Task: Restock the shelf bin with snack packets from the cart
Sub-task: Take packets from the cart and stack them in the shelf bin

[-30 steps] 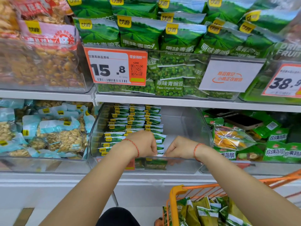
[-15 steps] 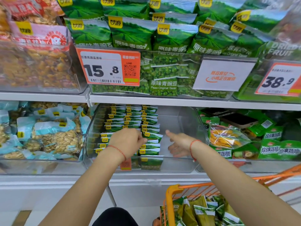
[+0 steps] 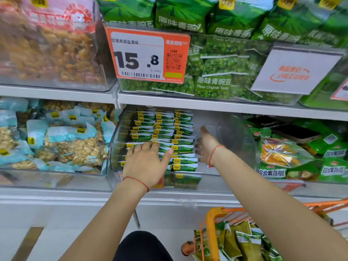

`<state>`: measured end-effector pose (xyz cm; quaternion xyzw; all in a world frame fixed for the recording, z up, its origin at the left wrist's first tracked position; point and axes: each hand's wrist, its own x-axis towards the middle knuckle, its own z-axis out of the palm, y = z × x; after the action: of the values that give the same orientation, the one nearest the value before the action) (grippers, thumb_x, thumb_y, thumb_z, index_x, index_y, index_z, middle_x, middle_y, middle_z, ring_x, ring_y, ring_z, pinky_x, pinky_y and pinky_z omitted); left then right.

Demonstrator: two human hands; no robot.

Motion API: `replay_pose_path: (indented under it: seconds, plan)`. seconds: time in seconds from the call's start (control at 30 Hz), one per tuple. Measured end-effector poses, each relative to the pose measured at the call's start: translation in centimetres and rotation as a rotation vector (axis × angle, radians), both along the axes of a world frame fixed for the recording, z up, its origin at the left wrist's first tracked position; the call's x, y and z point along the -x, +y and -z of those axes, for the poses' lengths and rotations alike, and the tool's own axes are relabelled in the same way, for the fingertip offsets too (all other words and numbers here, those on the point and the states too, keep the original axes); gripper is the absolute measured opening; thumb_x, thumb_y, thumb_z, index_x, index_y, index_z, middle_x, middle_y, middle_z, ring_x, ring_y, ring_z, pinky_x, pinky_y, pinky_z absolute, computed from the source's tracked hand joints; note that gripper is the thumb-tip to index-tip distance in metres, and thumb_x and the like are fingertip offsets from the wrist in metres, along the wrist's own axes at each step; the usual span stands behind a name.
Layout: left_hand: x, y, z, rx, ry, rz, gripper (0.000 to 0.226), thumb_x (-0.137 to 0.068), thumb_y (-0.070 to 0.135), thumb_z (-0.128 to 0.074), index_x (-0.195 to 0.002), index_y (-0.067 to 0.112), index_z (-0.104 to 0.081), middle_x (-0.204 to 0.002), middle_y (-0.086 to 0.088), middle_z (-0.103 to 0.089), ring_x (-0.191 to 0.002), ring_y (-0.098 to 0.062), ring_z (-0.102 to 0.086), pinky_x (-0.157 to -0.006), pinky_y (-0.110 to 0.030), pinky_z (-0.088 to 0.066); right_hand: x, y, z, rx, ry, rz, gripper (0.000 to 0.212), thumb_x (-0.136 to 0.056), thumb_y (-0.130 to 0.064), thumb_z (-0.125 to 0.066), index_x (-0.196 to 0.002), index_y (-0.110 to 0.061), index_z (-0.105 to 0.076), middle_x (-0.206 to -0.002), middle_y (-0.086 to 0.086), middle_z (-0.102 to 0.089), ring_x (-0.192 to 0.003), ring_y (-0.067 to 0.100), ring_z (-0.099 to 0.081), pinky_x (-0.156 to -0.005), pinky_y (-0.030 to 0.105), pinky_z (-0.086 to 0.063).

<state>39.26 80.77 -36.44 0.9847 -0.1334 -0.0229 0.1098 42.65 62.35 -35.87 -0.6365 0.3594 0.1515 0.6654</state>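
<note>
the left hand (image 3: 146, 162) is lying flat, fingers straight and spread, pressing on the rows of green packets (image 3: 163, 129) standing in the clear bin (image 3: 237, 140) on the lower shelf. the right hand (image 3: 206, 146) is reaching in open beside the rightmost row, holding nothing. more packets are sitting in the orange cart (image 3: 211, 223) at lower right.

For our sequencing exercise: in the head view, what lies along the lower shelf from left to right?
Pale blue nut packets → left hand on the green pea packets → right hand → bin's bare right part → orange dried-fruit bag.
</note>
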Motion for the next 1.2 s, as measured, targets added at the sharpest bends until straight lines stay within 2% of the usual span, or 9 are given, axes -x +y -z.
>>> replay_pose_path:
  seconds: [0.23,0.4,0.6,0.7,0.77,0.87,0.97,1.07,1.2]
  plan:
    - [-0.1,-0.1,0.1,-0.019,-0.020,0.010,0.065,-0.094,0.062,-0.017,-0.138,0.021,-0.043,-0.141,-0.003,-0.045,-0.131,-0.024,-0.037,-0.108,-0.038,-0.025,-2.2,1.3,0.0,-0.012,-0.112,-0.016,0.066,-0.098,-0.058,-0.016,-0.148,-0.016,-0.027,-0.154,0.003,-0.028,-0.141,0.024,-0.028,-0.109,0.038,-0.027]
    - [-0.3,-0.1,0.4,-0.034,-0.031,-0.003,0.063,-0.094,0.061,-0.020,-0.137,0.022,-0.043,-0.141,-0.002,-0.045,-0.131,-0.025,-0.037,-0.107,-0.038,-0.026,-3.7,-0.7,1.5,-0.102,-0.152,0.093,0.062,-0.097,-0.061,-0.017,-0.137,-0.021,-0.044,-0.142,0.010,-0.047,-0.138,0.032,-0.034,-0.115,0.043,-0.026]
    - [-0.4,-0.2,0.5,-0.029,-0.027,-0.003,0.061,-0.095,0.060,-0.022,-0.137,0.022,-0.043,-0.142,-0.002,-0.045,-0.131,-0.025,-0.037,-0.107,-0.038,-0.027,-4.0,0.5,1.2,-0.068,-0.099,0.002,0.079,-0.091,-0.070,-0.021,-0.151,-0.017,-0.020,-0.154,0.009,-0.026,-0.141,0.029,-0.028,-0.115,0.047,-0.022]
    - [-0.5,-0.1,0.5,-0.009,-0.024,-0.011,0.061,-0.095,0.060,-0.022,-0.139,0.024,-0.042,-0.143,-0.001,-0.044,-0.132,-0.024,-0.037,-0.107,-0.038,-0.027,-3.5,-0.3,0.5,-0.020,-0.117,0.166,0.077,-0.092,-0.066,-0.026,-0.150,-0.016,-0.023,-0.125,0.011,-0.054,-0.108,0.029,-0.055,-0.088,0.043,-0.045]
    - [-0.3,-0.1,0.2,0.013,-0.029,-0.011,0.059,-0.095,0.060,-0.024,-0.139,0.024,-0.042,-0.143,-0.001,-0.044,-0.131,-0.024,-0.038,-0.106,-0.038,-0.028,-1.7,-0.6,-1.0,0.079,-0.186,0.206,0.063,-0.097,-0.056,-0.032,-0.143,-0.013,-0.039,-0.091,0.005,-0.052,-0.069,0.019,-0.045,-0.058,0.035,-0.036]
    - [-0.4,0.1,0.0,0.106,-0.025,-0.032,0.051,-0.095,0.053,-0.034,-0.133,0.023,-0.050,-0.137,-0.005,-0.049,-0.123,-0.027,-0.046,-0.098,-0.038,-0.036,4.3,-0.9,-4.0,0.110,-0.336,0.016,0.036,-0.102,-0.035,-0.035,-0.113,-0.011,-0.060,-0.101,0.006,-0.061,-0.082,0.016,-0.058,-0.076,0.032,-0.046]
    - [-0.5,0.1,-0.8,0.328,-0.028,-0.101,0.032,-0.093,0.036,-0.049,-0.117,0.020,-0.063,-0.124,-0.013,-0.059,-0.110,-0.033,-0.056,-0.088,-0.040,-0.047,12.0,-2.4,-6.2,0.229,-0.452,-0.201,0.029,-0.100,-0.023,-0.041,-0.082,-0.015,-0.062,-0.075,0.004,-0.067,-0.054,0.008,-0.064,-0.060,0.021,-0.049]
    - [1.3,-1.6,-2.0,0.455,-0.222,-0.012,0.024,-0.092,0.018,-0.054,-0.112,0.013,-0.067,-0.117,-0.015,-0.064,-0.110,-0.035,-0.056,-0.092,-0.040,-0.044,18.9,-5.7,-6.5,0.331,-0.457,-0.312,0.025,-0.097,-0.010,-0.047,-0.079,-0.012,-0.065,-0.066,0.003,-0.067,-0.050,0.010,-0.062,-0.055,0.019,-0.050]
    - [6.7,-5.8,-3.9,0.597,-0.267,0.223,0.033,-0.087,0.028,-0.045,-0.104,0.015,-0.070,-0.108,-0.004,-0.069,-0.105,-0.028,-0.059,-0.089,-0.035,-0.043,25.3,-10.9,-4.8,0.672,-0.342,-0.453,0.021,-0.095,-0.017,-0.054,-0.078,-0.022,-0.065,-0.075,0.003,-0.070,-0.060,0.011,-0.066,-0.062,0.024,-0.053]
